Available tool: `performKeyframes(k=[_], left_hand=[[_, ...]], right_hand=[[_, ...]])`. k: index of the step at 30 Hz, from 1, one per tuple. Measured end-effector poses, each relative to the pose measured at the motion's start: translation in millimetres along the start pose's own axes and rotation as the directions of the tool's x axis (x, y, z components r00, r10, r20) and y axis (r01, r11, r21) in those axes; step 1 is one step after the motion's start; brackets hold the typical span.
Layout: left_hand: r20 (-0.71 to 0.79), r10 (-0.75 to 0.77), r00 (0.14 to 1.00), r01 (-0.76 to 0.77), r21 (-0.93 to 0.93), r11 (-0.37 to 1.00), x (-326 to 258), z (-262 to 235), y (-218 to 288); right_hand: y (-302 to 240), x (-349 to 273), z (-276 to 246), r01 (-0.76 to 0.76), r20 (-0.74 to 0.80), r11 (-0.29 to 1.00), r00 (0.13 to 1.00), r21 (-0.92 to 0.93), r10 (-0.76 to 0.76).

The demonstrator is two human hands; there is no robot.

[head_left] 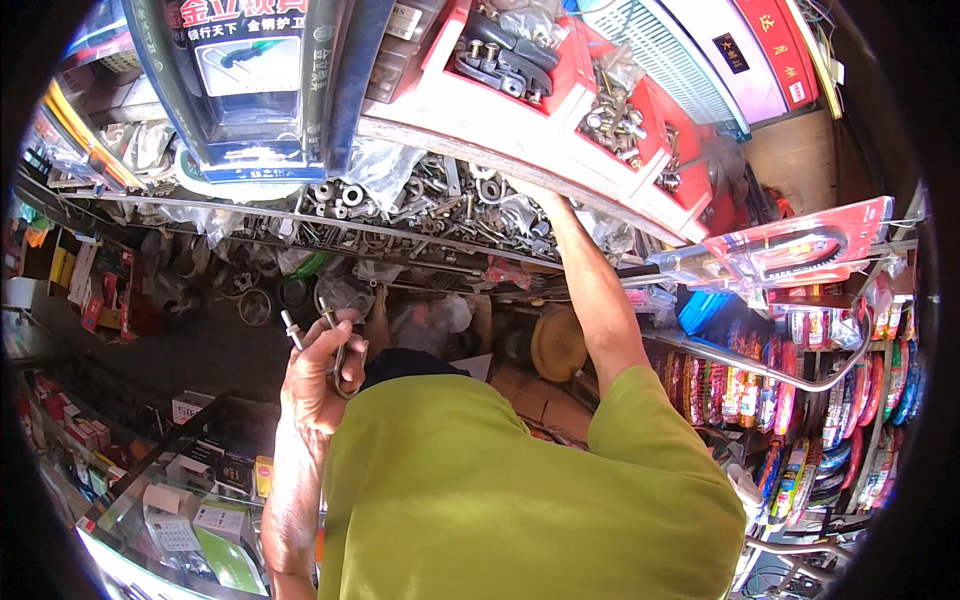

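Observation:
My left hand (322, 375) is raised at the left of my body, fingers closed around slim metal rods (329, 312). Their narrow tips stick up past the fingers, and a curved metal piece shows by the palm; whether it all is one bent part, I cannot tell. Ahead, my right arm stretches to a long shelf tray (400, 234) heaped with loose nuts, bolts, washers and other metal hardware (440, 205). Only the back of my right hand (541, 192) shows, brightly lit beneath a wooden ledge (500, 155). Its fingers are hidden there.
Above the ledge stand red bins (560, 110) with metal fittings and a blue packaged lock (250, 120). A red carded package (790, 250) and a bent metal tube (760, 370) jut out at the right, before colourful coiled packs (745, 385). Boxes (175, 530) lie at lower left.

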State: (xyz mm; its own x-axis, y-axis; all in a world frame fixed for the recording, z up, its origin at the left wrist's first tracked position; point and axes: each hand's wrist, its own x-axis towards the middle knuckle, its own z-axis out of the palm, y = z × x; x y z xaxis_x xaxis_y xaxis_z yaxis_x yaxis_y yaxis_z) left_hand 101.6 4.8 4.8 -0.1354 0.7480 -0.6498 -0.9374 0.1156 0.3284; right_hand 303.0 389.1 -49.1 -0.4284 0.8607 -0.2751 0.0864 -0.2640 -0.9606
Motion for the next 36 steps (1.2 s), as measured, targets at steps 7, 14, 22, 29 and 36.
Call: performKeyframes(k=[7,14,22,29,36], left_hand=[[0.002,-0.03,1.0,0.03,-0.038,0.999,4,-7,0],[0.015,-0.083,0.996,0.084,-0.045,0.995,7,-14,-8],[0.04,-0.107,0.993,0.108,-0.015,0.994,8,-11,-13],[0.02,-0.075,0.997,0.075,-0.009,0.997,6,-9,-10],[0.001,-0.096,0.995,0.096,-0.006,0.995,8,-12,-12]], right_hand=[[0,-12,7,0.06,-0.02,0.912,0.997,-0.406,-0.074],[1,-9,23,0.122,-0.013,0.623,0.978,-0.773,-0.207],[29,0,74,0.112,0.099,0.03,0.954,-0.993,-0.284],[12,-7,77,0.099,0.096,-0.005,0.958,-0.995,-0.27],[17,-5,54,0.156,0.119,0.217,0.977,-0.964,-0.176]])
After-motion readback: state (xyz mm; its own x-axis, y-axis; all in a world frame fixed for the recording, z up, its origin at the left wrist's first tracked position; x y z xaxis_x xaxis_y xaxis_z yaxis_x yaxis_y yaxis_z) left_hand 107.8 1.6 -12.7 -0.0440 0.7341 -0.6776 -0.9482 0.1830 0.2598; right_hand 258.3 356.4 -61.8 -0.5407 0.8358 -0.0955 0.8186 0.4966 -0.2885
